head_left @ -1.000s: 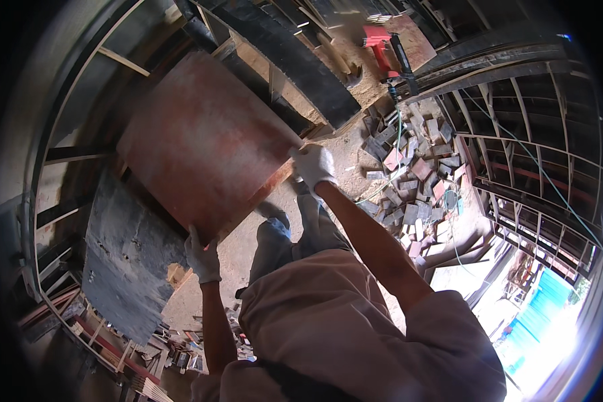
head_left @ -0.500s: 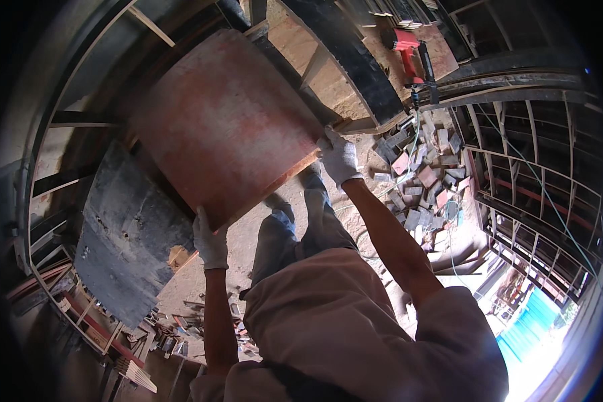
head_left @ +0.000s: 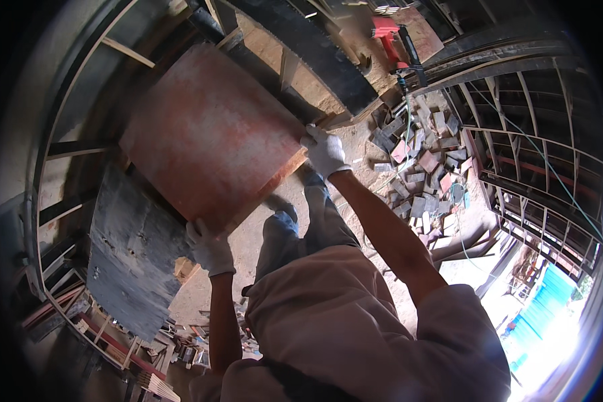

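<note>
White-gloved, my left hand [head_left: 212,250] and right hand [head_left: 327,154] clasp the near corners of a broad, rectangular red-brown wooden panel [head_left: 214,134] before me, just beside a scuffed, dark grey flat board [head_left: 130,248]. I judge the panel stiff, fairly heavy, perhaps slippery-faced; those corners look the surest hold.

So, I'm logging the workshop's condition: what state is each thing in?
Red-faced plywood panel: scuffed, held along its near edge
Left gloved hand: gripping that edge's left end
Right gloved hand: gripping its right end
Black-faced panel: stained, scuffed
Red nail gun: lying down, untouched
Wood offcuts: heaped loosely
Blue sheeting: brightly lit
</note>
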`<action>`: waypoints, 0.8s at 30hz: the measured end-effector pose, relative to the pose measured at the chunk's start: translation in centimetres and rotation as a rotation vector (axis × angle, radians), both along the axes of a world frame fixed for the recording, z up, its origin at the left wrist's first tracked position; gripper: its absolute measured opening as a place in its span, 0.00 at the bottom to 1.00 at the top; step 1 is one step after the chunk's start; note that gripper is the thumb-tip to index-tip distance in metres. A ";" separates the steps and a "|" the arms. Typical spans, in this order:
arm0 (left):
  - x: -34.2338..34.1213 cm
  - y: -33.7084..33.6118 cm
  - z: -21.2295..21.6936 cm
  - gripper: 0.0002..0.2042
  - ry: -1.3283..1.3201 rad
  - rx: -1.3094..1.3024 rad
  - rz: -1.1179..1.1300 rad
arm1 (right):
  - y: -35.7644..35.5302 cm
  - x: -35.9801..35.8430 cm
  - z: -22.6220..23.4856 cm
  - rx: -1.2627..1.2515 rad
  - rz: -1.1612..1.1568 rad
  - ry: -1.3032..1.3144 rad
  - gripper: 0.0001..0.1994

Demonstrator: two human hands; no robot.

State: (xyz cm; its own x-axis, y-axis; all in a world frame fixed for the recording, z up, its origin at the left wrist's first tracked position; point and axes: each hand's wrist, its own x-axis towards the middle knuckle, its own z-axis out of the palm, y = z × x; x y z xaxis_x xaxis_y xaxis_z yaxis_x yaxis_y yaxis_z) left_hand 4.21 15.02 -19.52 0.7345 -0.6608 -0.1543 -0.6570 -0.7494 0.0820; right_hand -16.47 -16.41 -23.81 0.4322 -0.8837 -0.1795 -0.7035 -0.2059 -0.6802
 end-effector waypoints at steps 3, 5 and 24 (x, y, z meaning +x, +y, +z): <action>-2.2 -7.9 1.4 0.47 -0.081 -0.280 -0.362 | 0.2 -0.7 -1.4 0.191 -0.159 -0.154 0.24; -3.9 -13.5 1.9 0.49 0.075 -0.353 -0.511 | 0.6 0.1 1.9 0.180 -0.088 -0.057 0.22; -5.2 -20.8 -1.9 0.40 0.068 -0.057 -0.568 | -45.2 -9.4 -12.0 -0.107 0.110 0.743 0.41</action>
State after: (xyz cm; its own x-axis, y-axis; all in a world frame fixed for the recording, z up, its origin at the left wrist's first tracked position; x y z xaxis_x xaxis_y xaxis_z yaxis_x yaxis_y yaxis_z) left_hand -1.00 -5.80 -21.41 0.2514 -0.9575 -0.1411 -0.9472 -0.2734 0.1676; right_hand -25.89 -61.62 -35.83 0.3177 -0.8715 -0.3736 -0.9406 -0.3395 -0.0081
